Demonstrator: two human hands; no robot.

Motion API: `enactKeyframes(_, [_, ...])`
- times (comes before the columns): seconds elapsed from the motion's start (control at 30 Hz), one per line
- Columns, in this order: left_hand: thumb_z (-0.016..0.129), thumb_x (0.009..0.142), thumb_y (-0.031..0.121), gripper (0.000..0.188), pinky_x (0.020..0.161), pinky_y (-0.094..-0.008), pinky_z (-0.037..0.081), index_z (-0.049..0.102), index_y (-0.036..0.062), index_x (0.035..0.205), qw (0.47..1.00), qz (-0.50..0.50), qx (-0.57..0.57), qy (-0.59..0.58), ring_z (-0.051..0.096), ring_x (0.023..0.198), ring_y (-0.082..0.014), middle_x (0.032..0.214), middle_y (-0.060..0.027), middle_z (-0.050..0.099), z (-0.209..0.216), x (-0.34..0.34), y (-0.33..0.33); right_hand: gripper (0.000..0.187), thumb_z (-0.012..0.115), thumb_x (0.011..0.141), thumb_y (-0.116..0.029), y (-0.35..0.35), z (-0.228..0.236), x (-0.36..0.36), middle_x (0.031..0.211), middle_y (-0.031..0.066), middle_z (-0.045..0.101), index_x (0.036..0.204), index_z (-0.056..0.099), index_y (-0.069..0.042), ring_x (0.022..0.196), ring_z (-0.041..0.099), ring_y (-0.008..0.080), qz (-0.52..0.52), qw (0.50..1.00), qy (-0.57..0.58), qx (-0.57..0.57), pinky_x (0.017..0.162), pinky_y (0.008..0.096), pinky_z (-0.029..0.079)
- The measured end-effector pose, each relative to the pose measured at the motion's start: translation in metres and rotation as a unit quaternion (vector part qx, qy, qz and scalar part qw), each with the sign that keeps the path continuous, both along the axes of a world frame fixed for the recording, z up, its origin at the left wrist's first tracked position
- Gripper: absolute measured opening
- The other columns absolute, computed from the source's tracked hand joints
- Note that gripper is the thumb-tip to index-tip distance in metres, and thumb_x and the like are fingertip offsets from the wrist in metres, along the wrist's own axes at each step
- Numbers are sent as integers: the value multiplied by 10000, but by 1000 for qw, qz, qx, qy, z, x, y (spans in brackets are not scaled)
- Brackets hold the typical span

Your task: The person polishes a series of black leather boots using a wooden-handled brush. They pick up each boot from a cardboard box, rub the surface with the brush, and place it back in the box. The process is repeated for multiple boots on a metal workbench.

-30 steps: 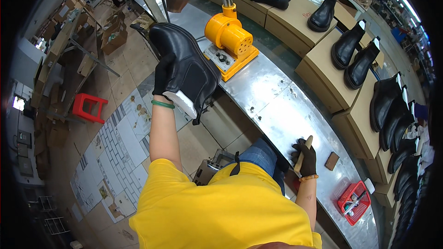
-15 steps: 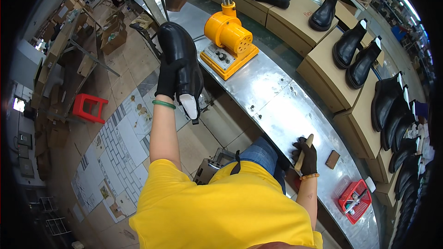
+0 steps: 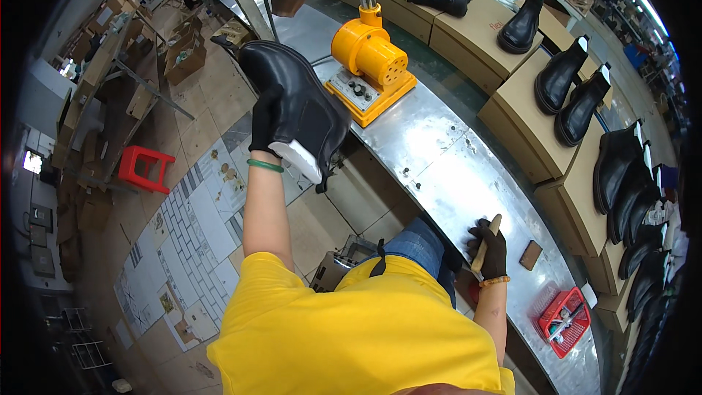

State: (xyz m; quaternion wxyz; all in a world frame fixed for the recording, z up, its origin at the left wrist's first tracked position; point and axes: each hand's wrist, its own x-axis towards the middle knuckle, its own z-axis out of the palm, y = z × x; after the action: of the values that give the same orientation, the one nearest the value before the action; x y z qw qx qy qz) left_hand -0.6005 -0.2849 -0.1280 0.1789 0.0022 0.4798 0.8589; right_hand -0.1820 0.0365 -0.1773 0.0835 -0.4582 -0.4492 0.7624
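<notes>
A black ankle boot (image 3: 311,106) with dark elastic side panels and something white at its opening is raised at the left of the bench. My left hand (image 3: 265,118), in a black glove, is closed on the boot's near side. The toe points up and to the left. Over the metal bench (image 3: 450,161), my right hand (image 3: 494,252), also gloved in black, is closed around a wooden-handled tool (image 3: 480,256). The tool's lower end is too small to make out. Right of that hand lies a small brown block (image 3: 530,254).
A yellow machine (image 3: 373,66) with a metal pipe stands on the bench near the boot. A red basket (image 3: 575,338) of small items sits at the bench's right end. Boots (image 3: 553,77) line cardboard boxes (image 3: 504,135) beyond. A red stool (image 3: 146,168) stands on the floor at left.
My left hand has turned the boot, so its side panel now shows more and its toe leans further left. My right hand keeps its hold on the tool, nearly unmoved.
</notes>
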Motion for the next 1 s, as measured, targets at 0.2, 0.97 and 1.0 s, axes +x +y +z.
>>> enactKeyframes(0.2, [541, 828, 274, 427, 921, -373, 452, 529, -6, 1150, 970, 24, 240, 26, 568, 1009, -276, 1101, -159, 582, 25, 14, 37, 418, 558, 856, -294, 2, -6, -1, 887, 147, 588, 1135, 477, 7, 632, 607, 234, 16, 1000, -22, 11, 518, 321, 497])
enactKeyframes(0.97, [603, 796, 226, 371, 714, -327, 531, 556, -48, 1042, 849, -446, 1, -283, 630, 761, -231, 887, -160, 627, -69, 243, 247, 317, 548, 849, -391, 95, 60, -64, 587, -20, 327, 683, 436, -145, 553, 340, 137, -280, 843, 458, -35, 608, 324, 333])
enactKeyframes(1.0, [601, 801, 223, 365, 712, -327, 531, 556, -48, 1043, 863, -434, -18, -259, 630, 760, -230, 888, -159, 627, -69, 245, 248, 321, 566, 836, -388, 97, 57, -68, 593, -11, 339, 685, 433, -137, 551, 358, 150, -296, 845, 444, -35, 605, 339, 347])
